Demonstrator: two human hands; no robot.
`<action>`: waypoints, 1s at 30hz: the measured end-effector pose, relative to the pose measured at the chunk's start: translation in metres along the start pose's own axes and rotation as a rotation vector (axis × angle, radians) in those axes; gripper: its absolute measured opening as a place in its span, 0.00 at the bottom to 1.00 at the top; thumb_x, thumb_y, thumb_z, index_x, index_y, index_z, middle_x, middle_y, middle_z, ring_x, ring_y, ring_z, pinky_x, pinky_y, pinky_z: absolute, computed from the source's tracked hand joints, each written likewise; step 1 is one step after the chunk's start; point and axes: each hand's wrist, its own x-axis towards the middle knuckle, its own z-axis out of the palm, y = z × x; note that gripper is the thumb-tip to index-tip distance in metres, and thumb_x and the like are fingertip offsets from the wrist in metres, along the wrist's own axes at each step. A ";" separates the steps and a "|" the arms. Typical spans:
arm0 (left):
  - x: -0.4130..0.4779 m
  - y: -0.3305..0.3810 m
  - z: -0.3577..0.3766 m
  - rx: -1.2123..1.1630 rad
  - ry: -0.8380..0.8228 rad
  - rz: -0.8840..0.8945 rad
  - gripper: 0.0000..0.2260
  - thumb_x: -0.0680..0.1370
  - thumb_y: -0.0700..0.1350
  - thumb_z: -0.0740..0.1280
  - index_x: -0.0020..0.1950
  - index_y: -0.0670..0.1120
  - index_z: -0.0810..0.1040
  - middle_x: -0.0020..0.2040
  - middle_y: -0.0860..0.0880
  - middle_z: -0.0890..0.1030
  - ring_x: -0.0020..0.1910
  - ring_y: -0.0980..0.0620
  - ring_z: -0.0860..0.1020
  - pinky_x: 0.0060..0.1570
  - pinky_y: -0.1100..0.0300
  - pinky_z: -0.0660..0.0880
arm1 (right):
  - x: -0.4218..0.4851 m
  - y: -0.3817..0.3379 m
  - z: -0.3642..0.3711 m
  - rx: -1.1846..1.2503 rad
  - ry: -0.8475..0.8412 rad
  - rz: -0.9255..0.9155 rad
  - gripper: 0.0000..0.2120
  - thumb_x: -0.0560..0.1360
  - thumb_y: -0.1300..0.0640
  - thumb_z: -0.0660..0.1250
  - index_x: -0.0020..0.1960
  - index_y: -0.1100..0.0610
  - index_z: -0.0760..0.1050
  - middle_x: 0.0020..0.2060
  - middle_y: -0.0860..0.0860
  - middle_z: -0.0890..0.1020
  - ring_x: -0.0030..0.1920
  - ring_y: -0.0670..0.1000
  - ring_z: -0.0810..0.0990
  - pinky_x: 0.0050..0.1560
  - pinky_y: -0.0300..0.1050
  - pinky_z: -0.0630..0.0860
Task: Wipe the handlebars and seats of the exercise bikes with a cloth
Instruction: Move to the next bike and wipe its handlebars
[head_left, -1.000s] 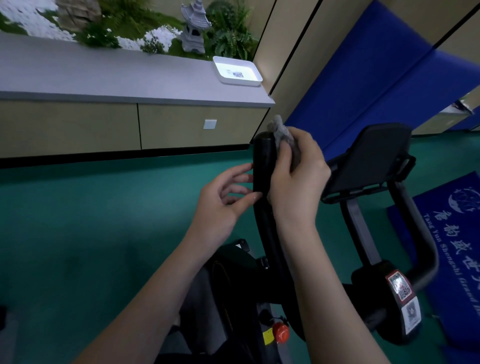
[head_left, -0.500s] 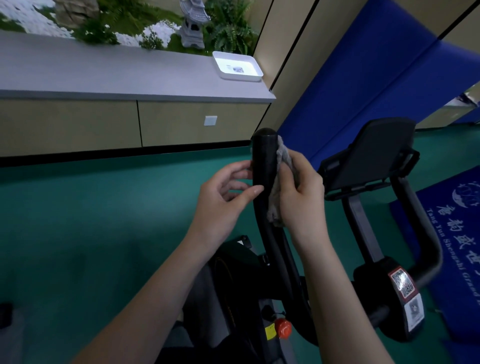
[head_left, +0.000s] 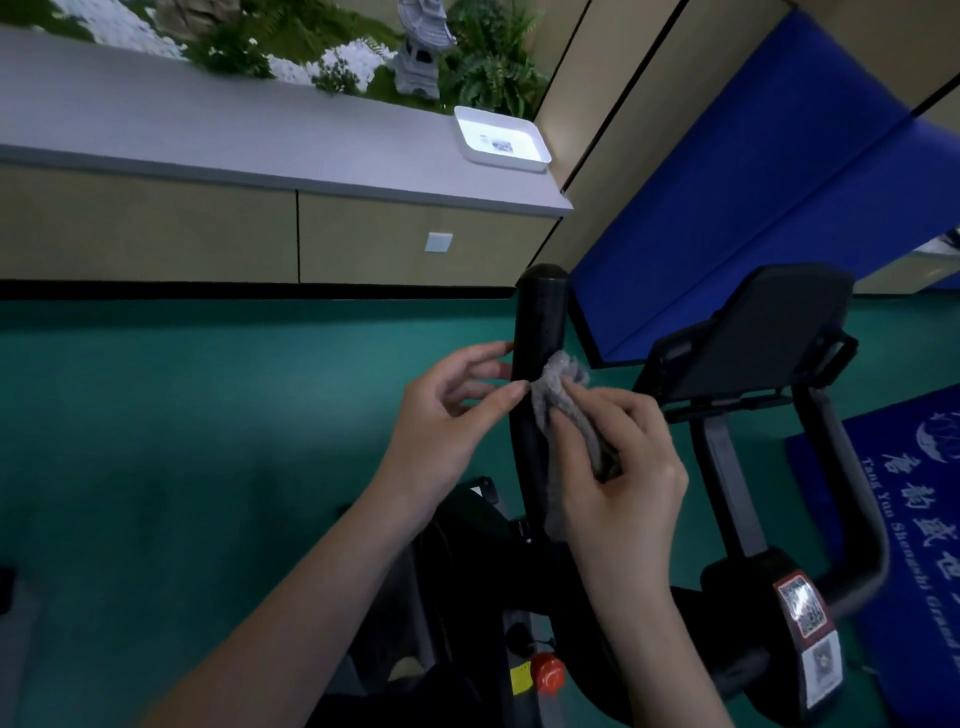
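The black upright handlebar grip (head_left: 538, 312) of an exercise bike rises in the middle of the head view. My right hand (head_left: 621, 467) grips a grey cloth (head_left: 563, 395) and presses it against the right side of the grip, about halfway down. My left hand (head_left: 447, 421) is on the left side of the bar, its thumb tip touching the bar beside the cloth and its fingers loosely curled at the bar's edge. The other curved handlebar (head_left: 852, 499) and the black console holder (head_left: 769, 332) are to the right. The seat is out of view.
A long cabinet with a grey top (head_left: 208, 130) runs along the far wall, carrying a white tray (head_left: 501, 140) and plants. Blue mats (head_left: 753, 182) lean on the wall at right. A blue floor mat (head_left: 914, 519) lies right of the bike. A red knob (head_left: 549, 673) sits low on the frame.
My right hand slid the cloth down the handlebar grip from its top end to its middle. My left hand stayed beside the bar.
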 end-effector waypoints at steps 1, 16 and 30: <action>-0.002 -0.001 0.001 -0.007 0.007 -0.007 0.14 0.73 0.39 0.71 0.50 0.58 0.80 0.48 0.51 0.83 0.43 0.59 0.81 0.48 0.62 0.76 | 0.005 0.000 -0.001 0.009 0.026 -0.022 0.10 0.73 0.68 0.70 0.53 0.62 0.82 0.44 0.55 0.79 0.45 0.45 0.78 0.48 0.33 0.75; -0.027 -0.010 0.027 -0.202 0.183 -0.092 0.08 0.73 0.38 0.71 0.50 0.47 0.80 0.41 0.55 0.80 0.37 0.67 0.78 0.37 0.75 0.70 | 0.093 0.010 -0.015 -0.074 -0.488 -0.831 0.07 0.74 0.67 0.70 0.52 0.63 0.82 0.48 0.52 0.84 0.52 0.58 0.77 0.55 0.43 0.73; -0.036 -0.018 0.033 -0.285 0.227 -0.051 0.07 0.73 0.42 0.72 0.48 0.53 0.81 0.44 0.55 0.82 0.41 0.65 0.80 0.39 0.74 0.72 | 0.104 -0.002 -0.013 -0.218 -0.759 -1.092 0.05 0.76 0.66 0.68 0.51 0.64 0.81 0.45 0.56 0.83 0.50 0.59 0.79 0.49 0.53 0.75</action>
